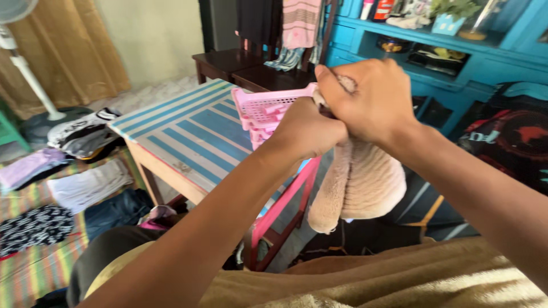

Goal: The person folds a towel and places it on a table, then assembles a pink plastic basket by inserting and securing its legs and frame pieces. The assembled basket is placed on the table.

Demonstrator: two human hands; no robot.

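My left hand (305, 130) and my right hand (371, 100) are pressed together in mid-air, both clenched on the top of a beige fluffy cloth (359, 185). The cloth hangs down below my fists in a bunched roll. Right behind my hands stands a stack of pink plastic baskets (261, 111) on the blue-and-white striped table (188, 134). More beige fabric (399, 279) lies across my lap at the bottom of the view.
Folded clothes (85, 185) lie in piles on a striped mat on the floor at left, near a white standing fan (25, 68). A dark wooden chair (251, 71) with hung garments stands behind the table. A blue shelf unit (451, 57) fills the right.
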